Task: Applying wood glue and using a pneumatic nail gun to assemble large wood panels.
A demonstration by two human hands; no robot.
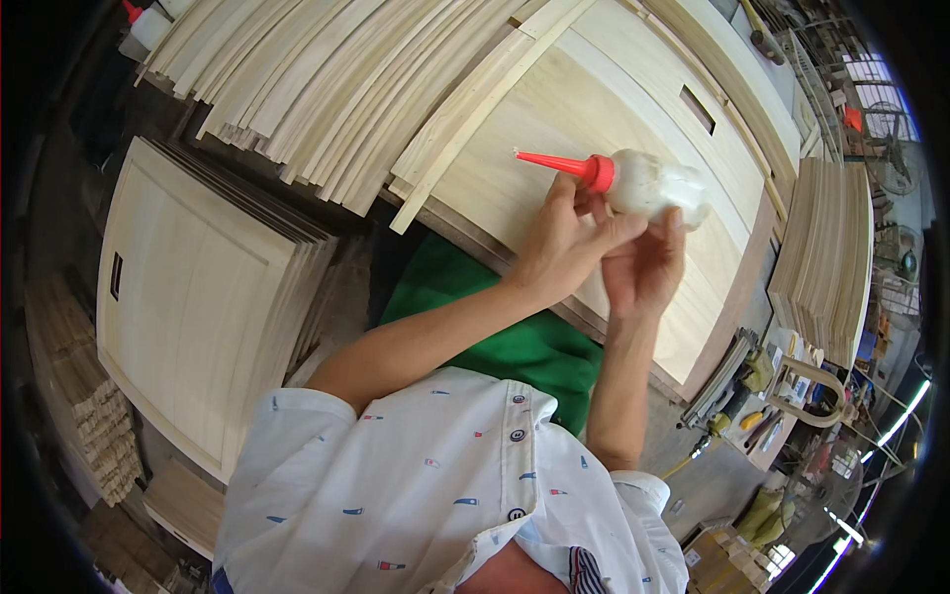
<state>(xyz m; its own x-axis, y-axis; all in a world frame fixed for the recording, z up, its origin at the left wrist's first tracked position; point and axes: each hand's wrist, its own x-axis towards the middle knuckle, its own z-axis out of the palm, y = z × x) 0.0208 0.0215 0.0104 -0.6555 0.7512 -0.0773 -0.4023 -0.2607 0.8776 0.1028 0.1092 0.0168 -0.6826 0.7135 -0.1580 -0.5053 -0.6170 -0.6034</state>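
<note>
Red-capped bottle (648,188) is up at two o'clock, so lifting is done; whether any contents are out, I cannot tell; left hand (564,240) curls its fingers narrowly at the neck, right hand (643,272) grips near the base; beyond, a wooden panel (554,111) lies below, stacked strips (297,99) toward eleven

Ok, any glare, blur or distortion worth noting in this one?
Head view: fisheye curvature bends the stacked wooden strips, with black corners; head view: a tube light at the lower right is blown out; head view: the white bottle looks slightly soft, its pale end washed out.
</note>
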